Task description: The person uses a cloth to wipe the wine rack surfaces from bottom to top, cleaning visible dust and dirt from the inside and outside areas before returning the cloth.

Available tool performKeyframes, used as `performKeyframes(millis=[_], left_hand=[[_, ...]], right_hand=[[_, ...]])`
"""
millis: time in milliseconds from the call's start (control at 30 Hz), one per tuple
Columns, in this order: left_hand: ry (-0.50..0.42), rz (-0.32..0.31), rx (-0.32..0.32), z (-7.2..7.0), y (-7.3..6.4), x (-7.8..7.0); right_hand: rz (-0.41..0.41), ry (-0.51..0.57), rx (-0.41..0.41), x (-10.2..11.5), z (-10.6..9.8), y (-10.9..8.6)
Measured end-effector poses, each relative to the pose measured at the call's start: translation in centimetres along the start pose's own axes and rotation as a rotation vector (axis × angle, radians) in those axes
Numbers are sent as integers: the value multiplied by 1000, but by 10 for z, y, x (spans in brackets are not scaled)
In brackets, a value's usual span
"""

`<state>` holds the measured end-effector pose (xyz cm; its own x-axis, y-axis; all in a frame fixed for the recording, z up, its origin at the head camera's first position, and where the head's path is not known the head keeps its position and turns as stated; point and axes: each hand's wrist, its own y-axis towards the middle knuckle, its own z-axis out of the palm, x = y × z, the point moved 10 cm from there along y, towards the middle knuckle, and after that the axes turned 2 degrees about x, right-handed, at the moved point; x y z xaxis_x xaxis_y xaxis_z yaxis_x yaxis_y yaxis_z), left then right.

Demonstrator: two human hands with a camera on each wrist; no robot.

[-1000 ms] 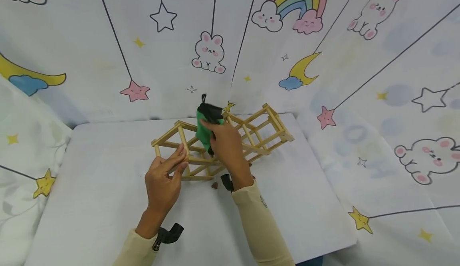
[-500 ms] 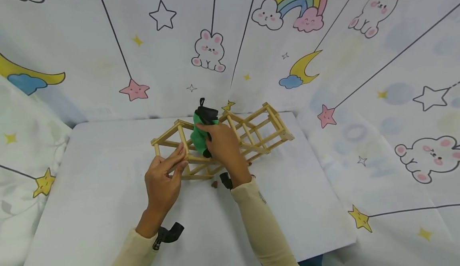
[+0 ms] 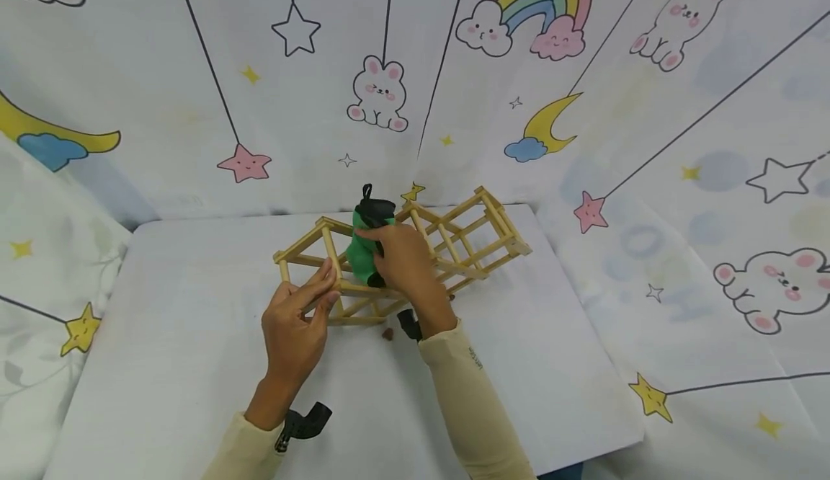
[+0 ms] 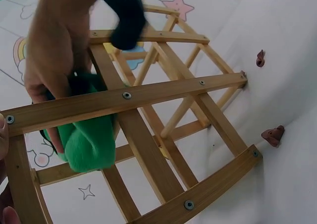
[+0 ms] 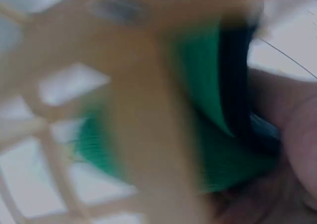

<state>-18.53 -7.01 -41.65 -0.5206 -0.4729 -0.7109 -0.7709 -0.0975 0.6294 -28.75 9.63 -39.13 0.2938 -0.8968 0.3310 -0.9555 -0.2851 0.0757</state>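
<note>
A folding rack of pale wooden slats and rods (image 3: 480, 246) stands zigzag on the white table. At its left section, my left hand (image 3: 295, 329) pinches an upright rod between thumb and fingers. My right hand (image 3: 408, 260) grips a green cloth with black trim and a loop (image 3: 363, 249), index finger stretched along it. This cloth lies against the rack's middle, where the sections meet. In the left wrist view the green cloth (image 4: 89, 144) shows behind a slat (image 4: 99, 105) fixed with bolts. The right wrist view is blurred, with a slat (image 5: 153, 135) crossing in front of the cloth (image 5: 233, 159).
Small brown lumps (image 3: 387, 334) lie on the table (image 3: 194, 365) in front of the rack; the left wrist view shows two of these lumps (image 4: 273, 135) near the slat ends. Behind hangs a white curtain (image 3: 311, 105) printed with rabbits and stars.
My right hand has shifted the green cloth slightly left and down along the rack, then a touch back to the right. My left hand and the rack stay in place.
</note>
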Motion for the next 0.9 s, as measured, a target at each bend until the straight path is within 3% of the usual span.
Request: performKeyframes(millis=[100,233,300,367,533,600,767,833,900], left_hand=[[-1,14,-22,-2,1,-2],[-4,23,-37,-3,1,-3],[-4,14,-25,-2,1,-3],[-8,8,-15,-1,0,-3],[-7,20,-22,-1,-1,-5],[-6,26,-28,-2,0,-5],[2,19,-22,-2,0,-3],[9,10,-7,0,-1,-2],[14,1,7,1,-2,-2]], right_hand=[[-26,10,15,4,-7,-2],[-24,105,-163,4,-24,-2],[-9,111,-204,1,-22,-1],[4,75,-156,-2,-13,-1],[-14,5,77,0,1,-3],[-27,22,74,3,-4,-3],[-12,91,-120,3,-8,0],[3,83,-112,-1,-2,0],[3,65,-41,-4,3,-2]])
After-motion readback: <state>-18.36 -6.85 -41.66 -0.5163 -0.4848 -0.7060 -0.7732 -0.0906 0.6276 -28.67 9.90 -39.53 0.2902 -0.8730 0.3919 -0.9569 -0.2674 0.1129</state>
